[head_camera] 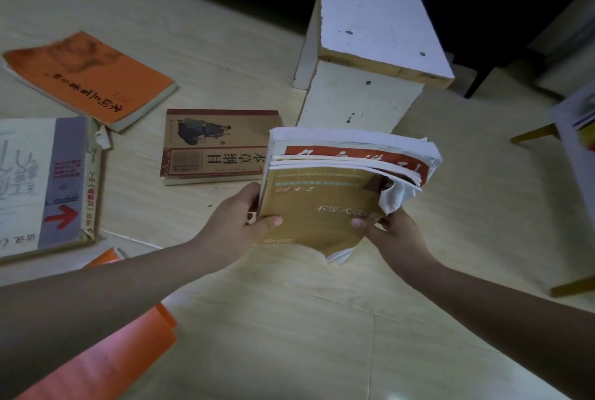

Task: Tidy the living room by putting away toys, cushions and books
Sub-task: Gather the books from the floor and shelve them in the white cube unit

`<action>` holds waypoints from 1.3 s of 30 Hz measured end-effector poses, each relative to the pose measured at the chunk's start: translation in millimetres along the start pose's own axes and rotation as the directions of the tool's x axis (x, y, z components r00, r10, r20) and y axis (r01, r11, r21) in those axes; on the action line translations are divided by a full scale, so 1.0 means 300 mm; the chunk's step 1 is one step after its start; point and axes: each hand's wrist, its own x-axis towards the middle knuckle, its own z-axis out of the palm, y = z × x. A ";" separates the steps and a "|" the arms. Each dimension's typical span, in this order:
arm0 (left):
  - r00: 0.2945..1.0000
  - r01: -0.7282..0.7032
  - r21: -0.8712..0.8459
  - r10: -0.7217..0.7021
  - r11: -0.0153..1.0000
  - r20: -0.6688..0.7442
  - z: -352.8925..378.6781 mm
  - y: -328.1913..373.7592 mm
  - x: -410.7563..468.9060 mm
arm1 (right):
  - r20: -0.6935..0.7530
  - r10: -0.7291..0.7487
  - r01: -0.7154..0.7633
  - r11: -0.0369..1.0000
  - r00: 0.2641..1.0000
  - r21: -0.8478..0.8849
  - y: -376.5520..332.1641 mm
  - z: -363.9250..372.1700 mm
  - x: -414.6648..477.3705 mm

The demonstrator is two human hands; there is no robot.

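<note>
Three books lie singly on the pale wooden floor [289, 319]: one orange paperback [87, 77], one brown illustrated volume [219, 145] and one large white-and-grey softcover [45, 183]. Two hands, the left hand [238, 219] and the right hand [389, 232], grip one stack of worn books [322, 212] showing at least two covers; its full number is hidden. One white-painted wooden stool [370, 45] stands beside it. At least one orange booklet [128, 345] shows lower left.
</note>
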 end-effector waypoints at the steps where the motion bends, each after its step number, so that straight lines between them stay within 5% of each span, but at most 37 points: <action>1: 1.000 0.007 0.001 -0.007 1.000 -0.008 0.000 -0.006 0.000 | -0.001 0.012 -0.012 1.000 1.000 0.014 0.003 0.003 0.001; 11: 1.000 -0.021 0.065 0.020 0.998 0.022 -0.004 0.026 0.010 | -0.080 0.069 -0.059 0.991 0.994 0.116 0.000 -0.017 -0.025; 23: 0.983 -0.127 0.198 0.096 0.972 0.157 0.175 0.275 0.073 | -0.152 0.068 -0.024 0.962 0.986 0.272 0.060 -0.312 -0.100; 39: 0.955 -0.277 0.433 0.198 0.858 0.220 0.576 0.809 0.336 | -0.485 0.129 0.098 0.904 0.865 0.416 0.244 -0.787 -0.001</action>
